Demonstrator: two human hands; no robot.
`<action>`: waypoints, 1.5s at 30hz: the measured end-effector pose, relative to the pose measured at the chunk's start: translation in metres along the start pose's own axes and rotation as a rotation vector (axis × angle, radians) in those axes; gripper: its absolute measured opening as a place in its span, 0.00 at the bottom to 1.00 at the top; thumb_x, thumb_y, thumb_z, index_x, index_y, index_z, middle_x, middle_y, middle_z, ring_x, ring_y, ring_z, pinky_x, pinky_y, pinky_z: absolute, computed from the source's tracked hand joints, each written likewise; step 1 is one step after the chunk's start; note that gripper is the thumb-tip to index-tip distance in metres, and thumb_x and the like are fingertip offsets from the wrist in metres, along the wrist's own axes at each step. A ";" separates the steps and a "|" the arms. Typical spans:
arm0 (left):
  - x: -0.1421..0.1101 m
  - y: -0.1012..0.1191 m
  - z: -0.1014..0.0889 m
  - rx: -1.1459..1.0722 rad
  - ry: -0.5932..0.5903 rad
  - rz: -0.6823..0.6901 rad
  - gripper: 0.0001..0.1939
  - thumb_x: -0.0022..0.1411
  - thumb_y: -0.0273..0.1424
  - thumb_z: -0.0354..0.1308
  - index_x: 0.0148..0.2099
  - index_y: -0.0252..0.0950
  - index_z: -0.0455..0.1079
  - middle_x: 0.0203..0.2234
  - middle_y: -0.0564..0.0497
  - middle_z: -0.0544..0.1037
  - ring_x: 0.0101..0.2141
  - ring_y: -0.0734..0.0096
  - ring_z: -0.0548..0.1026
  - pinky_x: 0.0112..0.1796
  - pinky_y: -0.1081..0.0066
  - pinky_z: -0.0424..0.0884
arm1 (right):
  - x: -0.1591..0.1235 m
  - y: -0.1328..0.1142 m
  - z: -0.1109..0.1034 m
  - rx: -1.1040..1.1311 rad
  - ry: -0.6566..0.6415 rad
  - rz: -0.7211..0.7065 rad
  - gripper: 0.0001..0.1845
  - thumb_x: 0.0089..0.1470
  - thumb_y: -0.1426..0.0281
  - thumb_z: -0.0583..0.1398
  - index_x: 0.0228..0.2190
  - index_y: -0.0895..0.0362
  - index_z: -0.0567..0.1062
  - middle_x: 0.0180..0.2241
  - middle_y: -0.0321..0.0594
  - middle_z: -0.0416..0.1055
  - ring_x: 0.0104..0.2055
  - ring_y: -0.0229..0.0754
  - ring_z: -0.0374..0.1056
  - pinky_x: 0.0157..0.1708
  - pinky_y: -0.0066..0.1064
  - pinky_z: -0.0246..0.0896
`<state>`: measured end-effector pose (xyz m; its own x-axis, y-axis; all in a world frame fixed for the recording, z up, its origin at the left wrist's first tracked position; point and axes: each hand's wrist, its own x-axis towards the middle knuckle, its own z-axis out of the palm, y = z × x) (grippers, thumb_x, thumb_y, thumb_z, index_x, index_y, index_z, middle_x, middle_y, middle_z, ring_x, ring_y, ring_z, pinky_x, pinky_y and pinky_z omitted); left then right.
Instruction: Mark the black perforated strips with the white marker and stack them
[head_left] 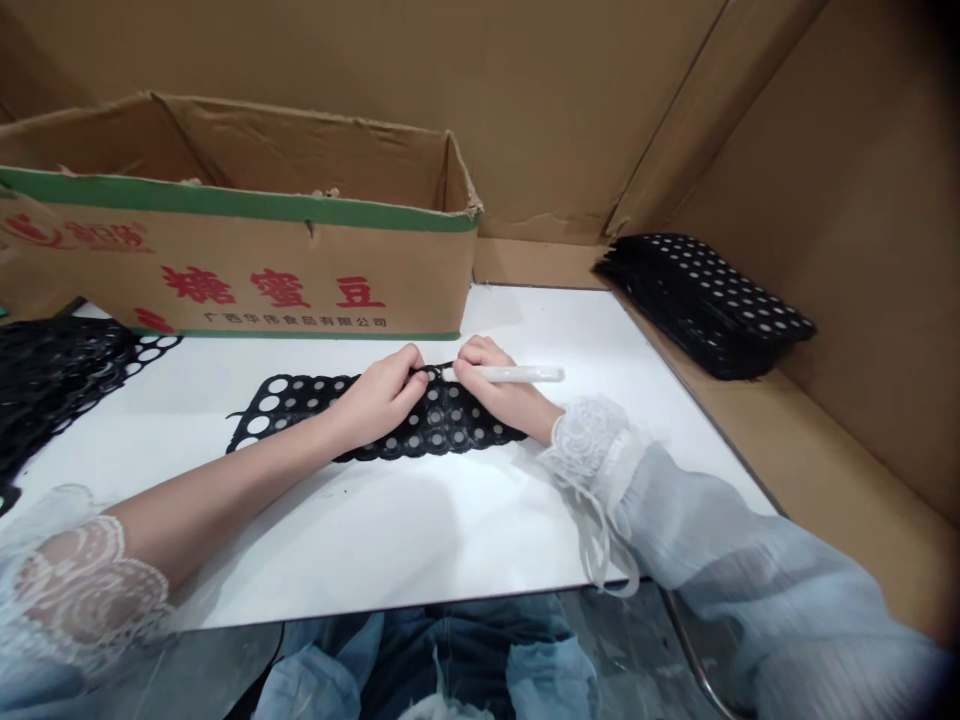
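Observation:
A strip of black lace-like fabric (437, 437) with rows of round holes lies across the white table in front of me. My left hand (382, 393) is closed, pinching the strip's far edge between thumb and fingers. In my right hand (504, 392) is a slim white pen-shaped tool (529, 374), its thin tip pointing left at the fabric edge beside my left thumb. The tip is too small to make out. Beneath the right hand, the strip's right end is partly covered. Larger white-looking holes show at its left end.
An open cardboard box (300, 260) with red lettering stands behind the strip. More black holed fabric (52, 390) is heaped at the left. A folded stack of the same fabric (705, 300) lies on the cardboard ledge (795, 450) at the right. Cardboard walls (525, 120) enclose the back and right.

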<state>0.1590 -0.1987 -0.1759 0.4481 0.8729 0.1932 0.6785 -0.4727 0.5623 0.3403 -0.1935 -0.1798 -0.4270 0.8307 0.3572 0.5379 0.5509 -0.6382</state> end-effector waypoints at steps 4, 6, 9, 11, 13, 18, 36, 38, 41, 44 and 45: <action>0.004 -0.005 0.000 -0.036 -0.081 0.002 0.06 0.58 0.32 0.41 0.35 0.36 0.57 0.28 0.53 0.68 0.31 0.69 0.66 0.34 0.70 0.61 | -0.002 0.006 -0.004 0.196 -0.032 0.029 0.18 0.53 0.66 0.50 0.15 0.58 0.63 0.32 0.38 0.60 0.39 0.37 0.59 0.44 0.32 0.52; 0.004 -0.007 0.000 -0.043 -0.106 0.005 0.07 0.56 0.30 0.43 0.37 0.36 0.59 0.30 0.52 0.69 0.32 0.68 0.67 0.35 0.70 0.61 | -0.002 0.006 -0.003 0.197 -0.019 0.029 0.17 0.51 0.68 0.51 0.14 0.58 0.64 0.32 0.38 0.60 0.40 0.38 0.59 0.45 0.32 0.52; 0.004 -0.008 0.001 -0.041 -0.117 0.002 0.09 0.54 0.29 0.44 0.38 0.35 0.61 0.31 0.52 0.70 0.33 0.68 0.67 0.35 0.70 0.62 | -0.003 0.002 -0.002 0.179 0.005 0.024 0.15 0.49 0.70 0.52 0.14 0.58 0.63 0.32 0.38 0.60 0.40 0.38 0.58 0.46 0.32 0.52; 0.003 -0.007 0.000 -0.039 -0.105 0.010 0.10 0.54 0.29 0.44 0.39 0.35 0.61 0.32 0.52 0.70 0.33 0.68 0.68 0.35 0.71 0.62 | -0.003 0.000 -0.002 0.166 0.006 0.018 0.15 0.48 0.71 0.52 0.13 0.58 0.62 0.32 0.39 0.60 0.40 0.38 0.58 0.45 0.32 0.52; 0.003 -0.004 -0.001 -0.017 -0.094 0.026 0.09 0.54 0.28 0.44 0.37 0.35 0.61 0.31 0.52 0.70 0.32 0.69 0.67 0.34 0.71 0.61 | -0.003 -0.001 -0.003 0.149 0.008 0.007 0.15 0.48 0.72 0.52 0.13 0.58 0.62 0.32 0.39 0.59 0.40 0.38 0.58 0.45 0.33 0.52; 0.004 0.000 -0.001 0.079 -0.074 0.043 0.06 0.53 0.28 0.44 0.25 0.36 0.53 0.20 0.55 0.60 0.24 0.72 0.61 0.26 0.72 0.57 | -0.005 0.000 0.001 0.017 0.012 -0.052 0.17 0.52 0.69 0.51 0.14 0.58 0.62 0.31 0.40 0.59 0.39 0.40 0.56 0.44 0.36 0.51; 0.004 -0.004 0.005 0.201 -0.068 0.140 0.06 0.55 0.28 0.41 0.26 0.38 0.47 0.23 0.51 0.61 0.29 0.66 0.63 0.30 0.68 0.59 | -0.005 0.001 -0.004 -0.009 -0.197 0.017 0.16 0.50 0.67 0.52 0.14 0.57 0.63 0.31 0.39 0.65 0.41 0.44 0.54 0.45 0.39 0.48; 0.005 -0.005 0.004 0.199 -0.068 0.136 0.06 0.55 0.28 0.41 0.26 0.38 0.48 0.23 0.51 0.61 0.29 0.66 0.63 0.30 0.68 0.59 | -0.007 -0.001 -0.005 -0.032 -0.200 0.033 0.16 0.49 0.66 0.53 0.13 0.57 0.64 0.31 0.39 0.65 0.41 0.45 0.54 0.45 0.40 0.48; 0.005 -0.004 0.002 0.162 -0.095 0.127 0.04 0.55 0.30 0.42 0.29 0.37 0.53 0.25 0.50 0.63 0.31 0.65 0.63 0.33 0.67 0.61 | -0.009 -0.003 -0.002 -0.066 -0.155 0.053 0.16 0.49 0.66 0.53 0.13 0.57 0.64 0.29 0.40 0.64 0.40 0.45 0.54 0.43 0.41 0.49; 0.005 -0.004 -0.002 0.141 -0.156 0.113 0.09 0.53 0.33 0.45 0.36 0.35 0.58 0.32 0.47 0.66 0.37 0.61 0.64 0.39 0.64 0.61 | -0.008 -0.003 -0.001 -0.068 -0.122 0.041 0.16 0.48 0.66 0.54 0.12 0.57 0.65 0.29 0.41 0.64 0.40 0.45 0.54 0.43 0.41 0.50; 0.004 -0.005 -0.003 0.145 -0.174 0.110 0.12 0.53 0.35 0.47 0.39 0.34 0.59 0.35 0.46 0.67 0.40 0.59 0.63 0.41 0.62 0.60 | -0.007 -0.003 -0.001 -0.069 -0.111 0.038 0.16 0.47 0.67 0.54 0.12 0.57 0.65 0.28 0.41 0.64 0.40 0.46 0.53 0.43 0.41 0.50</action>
<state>0.1557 -0.1924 -0.1752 0.6090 0.7870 0.0985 0.6906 -0.5872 0.4222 0.3423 -0.2012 -0.1799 -0.4809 0.8392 0.2538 0.6022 0.5266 -0.6000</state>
